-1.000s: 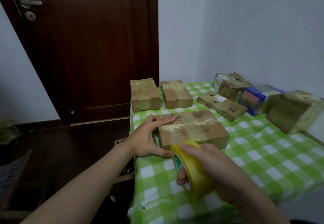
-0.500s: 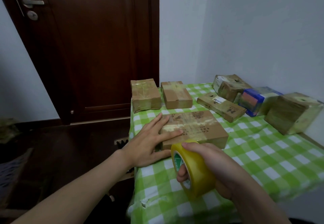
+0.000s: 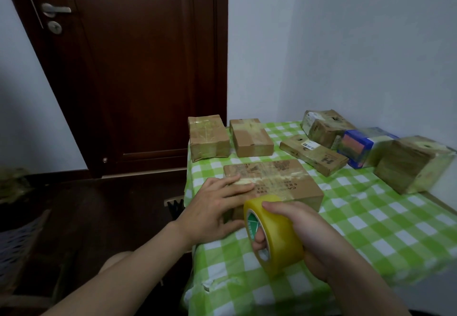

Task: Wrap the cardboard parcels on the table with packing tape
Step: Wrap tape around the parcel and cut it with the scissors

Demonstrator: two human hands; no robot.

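Left hand (image 3: 216, 205), fingers flat, has slid across printed parcel (image 3: 279, 167), seating the strip (image 3: 274, 184); right hand's (image 3: 314, 235) fingers grip tape roll (image 3: 279, 241)

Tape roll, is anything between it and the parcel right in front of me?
Nothing visible. The tape roll, gripped by the right hand, sits at the near edge of the parcel; the left hand presses flat on its left end, beside the roll.

This is looking like a room in a home: a dark wooden door (image 3: 138, 68) with a lever handle (image 3: 55, 9) is standing in plain pale walls (image 3: 346, 44), and a green-and-white checked cloth (image 3: 358, 229) is covering the corner table (image 3: 191, 167).
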